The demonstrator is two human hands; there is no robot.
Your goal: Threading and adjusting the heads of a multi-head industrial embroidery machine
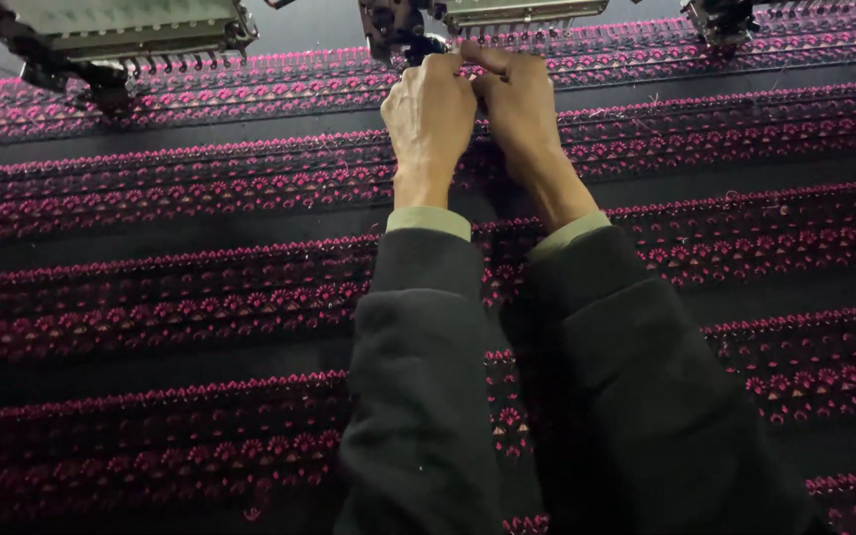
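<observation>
Both hands – left hand (430,114), right hand (519,109) – over pink-embroidered black fabric (200,287)

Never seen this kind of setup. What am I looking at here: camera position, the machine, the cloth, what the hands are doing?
There is one picture, taken by a camera worn on the person's head, looking down along both arms in dark sleeves. No robot is involved, only two bare hands.

The surface is a wide black cloth stitched with repeating pink bands that run across it. Along the top edge sit the grey metal heads of an embroidery machine: one at the left and one in the middle, each with a row of needles or thread guides.

The left hand and right hand are pressed together just under the middle head, fingertips pinched at a dark part there. Whatever they pinch, perhaps a thread, is too small to see.
</observation>
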